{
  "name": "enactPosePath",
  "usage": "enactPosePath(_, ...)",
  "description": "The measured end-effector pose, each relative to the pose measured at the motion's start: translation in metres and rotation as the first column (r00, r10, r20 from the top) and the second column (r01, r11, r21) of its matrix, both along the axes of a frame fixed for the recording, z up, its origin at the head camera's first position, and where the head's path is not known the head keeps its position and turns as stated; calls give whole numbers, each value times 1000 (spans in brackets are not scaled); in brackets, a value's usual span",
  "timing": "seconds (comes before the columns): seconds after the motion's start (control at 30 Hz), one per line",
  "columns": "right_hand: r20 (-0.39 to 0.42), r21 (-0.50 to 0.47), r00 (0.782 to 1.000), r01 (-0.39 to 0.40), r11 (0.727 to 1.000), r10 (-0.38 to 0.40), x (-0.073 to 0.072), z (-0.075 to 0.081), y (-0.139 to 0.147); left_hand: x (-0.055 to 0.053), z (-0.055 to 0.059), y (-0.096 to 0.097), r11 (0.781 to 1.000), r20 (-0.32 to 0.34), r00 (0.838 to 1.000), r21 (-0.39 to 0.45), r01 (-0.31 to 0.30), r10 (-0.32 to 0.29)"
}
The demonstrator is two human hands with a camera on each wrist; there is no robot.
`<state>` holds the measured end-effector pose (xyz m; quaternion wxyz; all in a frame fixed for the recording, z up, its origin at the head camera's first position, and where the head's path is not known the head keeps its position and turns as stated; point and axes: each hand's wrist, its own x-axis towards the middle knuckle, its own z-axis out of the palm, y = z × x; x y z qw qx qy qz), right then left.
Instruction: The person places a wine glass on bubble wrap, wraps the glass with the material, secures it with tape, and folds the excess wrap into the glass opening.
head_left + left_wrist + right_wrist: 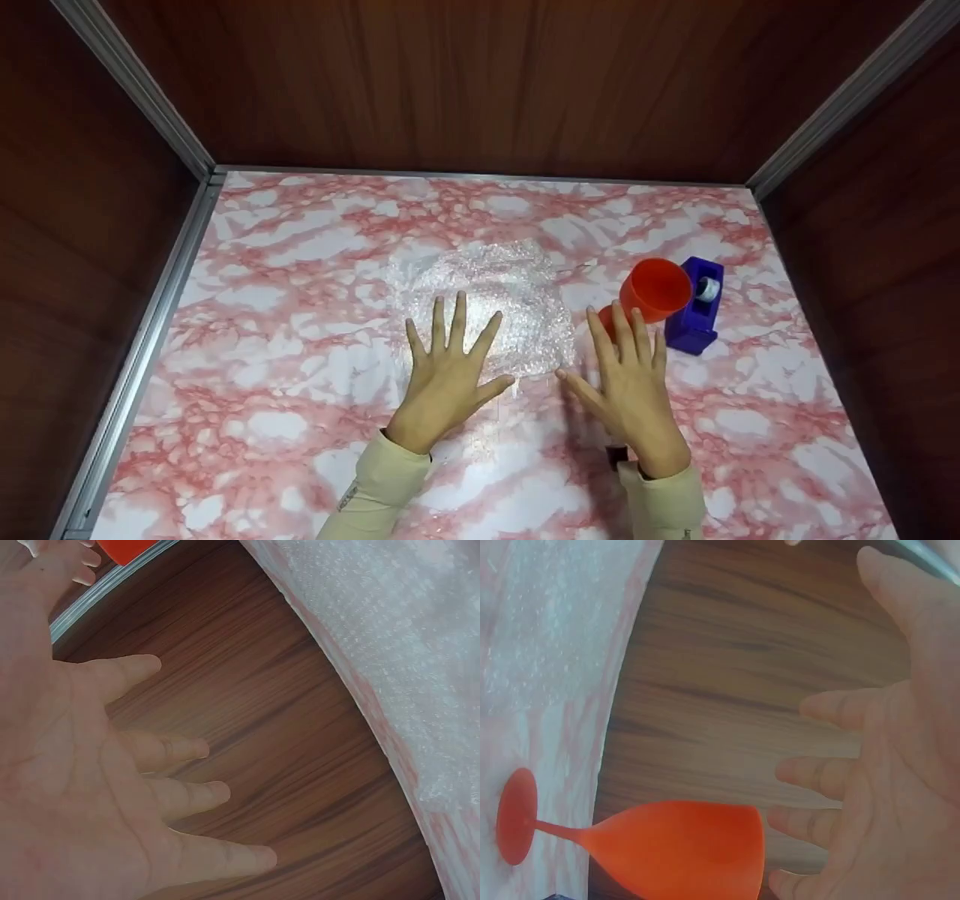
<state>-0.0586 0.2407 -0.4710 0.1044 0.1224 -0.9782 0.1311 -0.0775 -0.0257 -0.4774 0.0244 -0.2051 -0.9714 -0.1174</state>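
Both hands hang palm down above the table with their fingers spread. My left hand (445, 382) holds nothing; its fingertips overlap the near left part of a clear bubble wrap sheet (517, 315) in the head view. To the right, my right hand (634, 394) is also bare, nearest to an orange-red goblet (654, 291). In the right wrist view the goblet (682, 847) stands upright on its round foot, with a gap between its rim and the fingertips. Part of its foot is hidden by the fingers in the head view.
A blue-purple tape dispenser (694, 307) with a roll of tape stands just right of the goblet. The table (285, 427) has a pink and white marbled top. Dark wood-grain panels (480, 90) with metal edging enclose its back and sides.
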Motion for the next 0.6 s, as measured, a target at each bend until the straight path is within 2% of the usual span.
enactPosePath(0.23, 13, -34, 999, 32, 999, -31, 5, -7, 11, -2, -8, -7, 999, 37, 999, 37, -7, 5)
enactPosePath(0.43, 25, -100, 998, 63, 993, -61, 8, -15, 26, -5, -21, -18, 996, 132, 991, 90, -15, 3)
enactPosePath(0.6, 30, -158, 991, 131, 979, -128, 10, -22, 51, -6, -38, -27, 986, 214, 977, 167, -30, -6)
